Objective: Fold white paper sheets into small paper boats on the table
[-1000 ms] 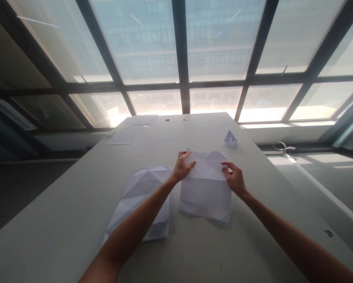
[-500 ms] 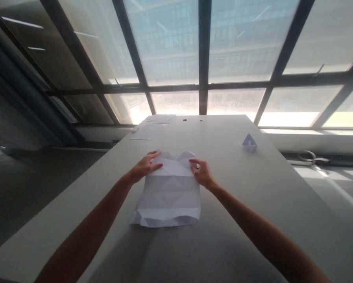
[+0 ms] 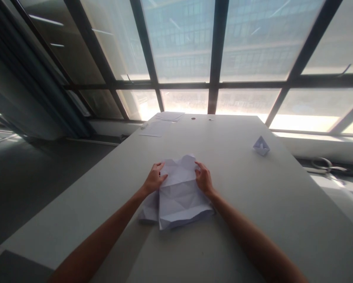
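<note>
Paper stack (image 3: 179, 196) nearer, skewed (lower sheet half-hidden)

Both arms reach forward, left hand (image 3: 155, 182) and right hand (image 3: 204, 181) palms down, fingers spread.

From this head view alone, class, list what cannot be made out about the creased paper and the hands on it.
- Creased paper: how many sheets are stacked; the top one hides what lies under it.
- Left hand and right hand: fingertips pressing or pinching; too small to tell.
- Small folded paper: its shape; too small.
- Both elbows: cut off by the bottom edge.
</note>
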### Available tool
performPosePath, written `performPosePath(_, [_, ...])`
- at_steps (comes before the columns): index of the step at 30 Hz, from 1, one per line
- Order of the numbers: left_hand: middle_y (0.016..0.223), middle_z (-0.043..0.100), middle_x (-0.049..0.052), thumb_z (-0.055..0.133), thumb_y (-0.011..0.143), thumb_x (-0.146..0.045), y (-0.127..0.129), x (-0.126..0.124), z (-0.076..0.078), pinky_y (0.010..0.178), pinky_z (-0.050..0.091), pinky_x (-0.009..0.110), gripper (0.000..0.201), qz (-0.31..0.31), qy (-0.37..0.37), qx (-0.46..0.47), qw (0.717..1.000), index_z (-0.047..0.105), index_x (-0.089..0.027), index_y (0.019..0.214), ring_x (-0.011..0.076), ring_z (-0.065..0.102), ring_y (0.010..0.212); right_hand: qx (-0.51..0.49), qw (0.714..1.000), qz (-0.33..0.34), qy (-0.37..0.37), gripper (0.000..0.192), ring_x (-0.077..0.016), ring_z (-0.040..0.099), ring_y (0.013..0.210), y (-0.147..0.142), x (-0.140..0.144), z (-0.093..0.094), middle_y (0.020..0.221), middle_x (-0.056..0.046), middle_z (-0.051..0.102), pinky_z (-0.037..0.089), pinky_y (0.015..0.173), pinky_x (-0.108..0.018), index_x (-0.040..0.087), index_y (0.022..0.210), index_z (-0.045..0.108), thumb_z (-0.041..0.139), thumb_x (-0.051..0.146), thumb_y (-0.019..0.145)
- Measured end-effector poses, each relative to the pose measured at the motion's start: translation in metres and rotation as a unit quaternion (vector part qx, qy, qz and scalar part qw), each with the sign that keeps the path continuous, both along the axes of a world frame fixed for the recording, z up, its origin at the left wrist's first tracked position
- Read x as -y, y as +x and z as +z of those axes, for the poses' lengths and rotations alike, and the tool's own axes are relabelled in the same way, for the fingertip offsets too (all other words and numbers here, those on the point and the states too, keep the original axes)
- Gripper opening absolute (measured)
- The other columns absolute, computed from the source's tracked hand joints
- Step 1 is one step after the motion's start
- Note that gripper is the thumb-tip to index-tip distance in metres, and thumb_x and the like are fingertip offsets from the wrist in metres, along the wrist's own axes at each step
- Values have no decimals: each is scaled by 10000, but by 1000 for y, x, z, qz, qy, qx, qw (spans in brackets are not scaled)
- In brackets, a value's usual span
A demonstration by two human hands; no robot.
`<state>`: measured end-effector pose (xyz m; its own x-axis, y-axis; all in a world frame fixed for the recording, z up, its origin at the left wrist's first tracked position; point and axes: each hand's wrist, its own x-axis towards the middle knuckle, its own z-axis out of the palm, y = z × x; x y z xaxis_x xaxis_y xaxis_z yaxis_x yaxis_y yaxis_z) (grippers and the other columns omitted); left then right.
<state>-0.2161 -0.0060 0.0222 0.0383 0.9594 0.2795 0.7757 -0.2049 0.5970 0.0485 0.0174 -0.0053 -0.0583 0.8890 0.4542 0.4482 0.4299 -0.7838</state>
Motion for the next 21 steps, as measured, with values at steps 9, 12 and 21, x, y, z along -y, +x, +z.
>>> performPosePath(9, [1468, 337, 195, 544, 892, -333, 14, 13, -35, 1113, 284, 494, 555, 77, 32, -149, 985, 474, -134, 1406, 359, 370, 1329, 232, 964, -109, -69, 484, -329, 528, 1094, 8, 16, 13, 1156, -176, 595, 406, 939, -411, 142, 1305, 527, 623, 252, 844])
performPosePath(12, [1465, 346, 235, 495, 906, -335, 16, 14, -40, 1122, 263, 494, 558, 96, 12, -145, 985, 462, -79, 1401, 376, 335, 1364, 241, 958, -80, -134, 517, -319, 582, 1002, 7, 22, 20, 1132, -197, 588, 437, 860, -393, 130, 1306, 501, 647, 263, 829])
performPosePath(21, [1438, 440, 211, 553, 814, -303, 16, 7, -24, 1126, 286, 496, 589, 120, -47, -78, 989, 489, -95, 1361, 349, 370, 1368, 95, 984, -15, -152, 595, -222, 657, 913, 3, 23, 18, 1009, -96, 689, 449, 766, -275, 171, 1386, 386, 568, 101, 824])
